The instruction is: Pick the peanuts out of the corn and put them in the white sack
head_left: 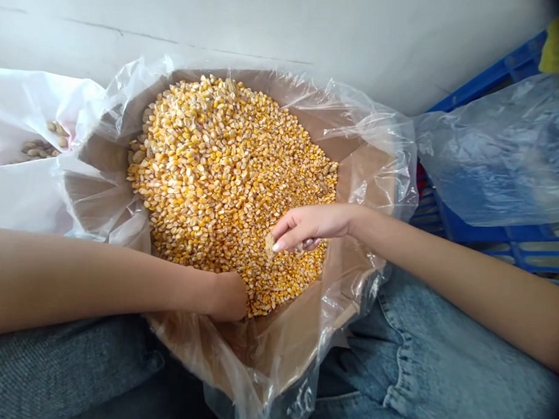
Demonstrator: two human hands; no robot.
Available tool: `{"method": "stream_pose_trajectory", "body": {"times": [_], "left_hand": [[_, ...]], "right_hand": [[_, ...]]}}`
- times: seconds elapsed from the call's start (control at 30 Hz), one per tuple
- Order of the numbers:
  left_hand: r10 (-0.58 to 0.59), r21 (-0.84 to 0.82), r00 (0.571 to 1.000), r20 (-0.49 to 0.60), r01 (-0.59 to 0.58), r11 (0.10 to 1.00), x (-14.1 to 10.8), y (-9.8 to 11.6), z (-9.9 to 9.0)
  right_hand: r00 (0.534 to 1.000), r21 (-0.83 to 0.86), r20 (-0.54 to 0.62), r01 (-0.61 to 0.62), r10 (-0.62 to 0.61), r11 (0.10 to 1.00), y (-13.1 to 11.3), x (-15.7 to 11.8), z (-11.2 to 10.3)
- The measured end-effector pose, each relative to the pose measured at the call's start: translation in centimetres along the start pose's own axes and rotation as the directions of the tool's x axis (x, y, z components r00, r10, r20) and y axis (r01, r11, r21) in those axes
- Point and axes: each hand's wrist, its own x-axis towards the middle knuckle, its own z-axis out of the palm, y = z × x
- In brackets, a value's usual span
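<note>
A heap of dried corn kernels fills a cardboard box lined with a clear plastic bag. My right hand is above the kernels at the front right, its thumb and fingers closed on a peanut in its shell. Near the front of the heap, my left hand reaches down into the corn. Its fingers are hidden, so I cannot see whether they hold anything. A few more peanuts lie at the heap's left edge.
On the left, a white bag has several peanuts inside. To the right stand blue plastic crates with a clear plastic bag over them. A pale wall rises behind. My jeans-clad legs flank the box.
</note>
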Motion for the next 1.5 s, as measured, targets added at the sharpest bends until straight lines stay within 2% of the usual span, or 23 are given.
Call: {"method": "stream_pose_trajectory", "body": {"times": [0.07, 0.17, 0.23, 0.3, 0.4, 0.53, 0.6, 0.67, 0.73, 0.8, 0.87, 0.9, 0.93, 1.0, 1.07, 1.1, 1.13, 1.2, 1.3, 1.4, 1.5], "left_hand": [[0.016, 0.008, 1.000, 0.018, -0.016, 1.000, 0.3, -0.2, 0.2], [0.017, -0.018, 1.000, 0.020, -0.017, 1.000, 0.2, -1.0, -0.5], [0.011, -0.142, 0.999, 0.037, -0.006, 0.990, -0.1, -1.7, -1.4], [0.011, -0.370, 0.999, 0.053, 0.009, 0.929, -0.4, -2.4, -2.4], [0.014, -0.707, 0.999, 0.032, 0.013, 0.707, -0.5, -3.2, -3.4], [0.000, -0.947, 0.993, 0.115, 0.110, 0.301, -0.4, -3.7, -3.7], [0.039, -0.983, 0.984, 0.173, 0.170, 0.071, -0.4, -3.8, -3.9], [0.088, -0.975, 0.979, 0.182, 0.192, -0.113, -0.5, -4.0, -4.3], [0.125, -0.956, 0.979, 0.163, 0.188, -0.226, -0.6, -4.1, -4.6], [0.161, -0.948, 0.979, 0.126, 0.166, -0.271, -0.7, -4.2, -4.9], [0.180, -0.965, 0.978, 0.105, 0.144, -0.219, -0.7, -4.2, -5.0], [0.162, -0.981, 0.981, 0.109, 0.132, -0.139, -0.8, -4.1, -4.9], [0.124, -0.993, 0.986, 0.113, 0.116, -0.015, -0.7, -4.0, -4.7], [-0.001, -0.931, 0.997, 0.073, 0.069, 0.359, -0.7, -3.6, -4.2], [-0.070, -0.665, 0.997, -0.043, 0.023, 0.747, -0.7, -3.1, -3.5], [-0.052, -0.490, 0.993, -0.101, -0.004, 0.872, -0.7, -2.8, -3.2], [-0.011, -0.328, 0.990, -0.137, -0.035, 0.944, -0.7, -2.6, -2.9], [0.071, -0.110, 0.986, -0.151, -0.088, 0.990, -0.8, -2.2, -2.5], [0.152, 0.056, 0.982, -0.115, -0.146, 0.988, -0.8, -2.2, -2.2], [0.174, 0.113, 0.981, -0.083, -0.165, 0.980, -0.7, -2.4, -1.8], [0.154, 0.071, 0.981, -0.121, -0.146, 0.987, -0.5, -2.5, -1.2]], "right_hand": [[0.997, 0.123, -0.009, 0.077, -0.076, 0.989, -0.1, -0.4, 0.0], [0.984, 0.236, -0.002, 0.174, -0.179, 0.956, 0.0, -0.7, 0.0], [0.975, 0.279, 0.021, 0.207, -0.222, 0.938, 0.1, -0.8, -0.1], [0.967, 0.306, 0.042, 0.225, -0.249, 0.925, 0.2, -0.9, -0.1], [0.953, 0.344, 0.053, 0.262, -0.297, 0.902, 0.3, -0.9, -0.1], [0.926, 0.413, 0.018, 0.336, -0.377, 0.847, 0.0, -0.7, -0.1], [0.919, 0.424, -0.018, 0.363, -0.393, 0.830, -0.1, -0.6, -0.1], [0.923, 0.411, -0.052, 0.367, -0.380, 0.835, -0.3, -0.5, -0.1], [0.935, 0.383, -0.085, 0.350, -0.345, 0.855, -0.3, -0.4, 0.0], [0.947, 0.360, -0.124, 0.322, -0.297, 0.876, -0.3, -0.2, 0.1], [0.955, 0.357, -0.162, 0.290, -0.247, 0.888, -0.3, 0.1, 0.1], [0.958, 0.362, -0.183, 0.272, -0.219, 0.892, -0.2, 0.2, 0.1], [0.961, 0.365, -0.204, 0.252, -0.188, 0.896, -0.2, 0.4, 0.1], [0.963, 0.363, -0.242, 0.202, -0.117, 0.910, -0.1, 0.6, 0.0], [0.962, 0.349, -0.270, 0.145, -0.049, 0.926, -0.1, 0.8, -0.1], [0.960, 0.342, -0.278, 0.118, -0.020, 0.932, 0.0, 0.8, -0.1], [0.959, 0.335, -0.283, 0.097, 0.002, 0.937, 0.0, 0.9, -0.1], [0.957, 0.323, -0.288, 0.072, 0.026, 0.944, 0.0, 1.0, -0.1], [0.952, 0.312, -0.304, 0.066, 0.034, 0.948, 0.1, 1.0, -0.1], [0.946, 0.298, -0.323, 0.064, 0.038, 0.952, 0.2, 1.1, -0.1], [0.945, 0.276, -0.325, 0.059, 0.035, 0.959, 0.2, 1.1, -0.1]]}}
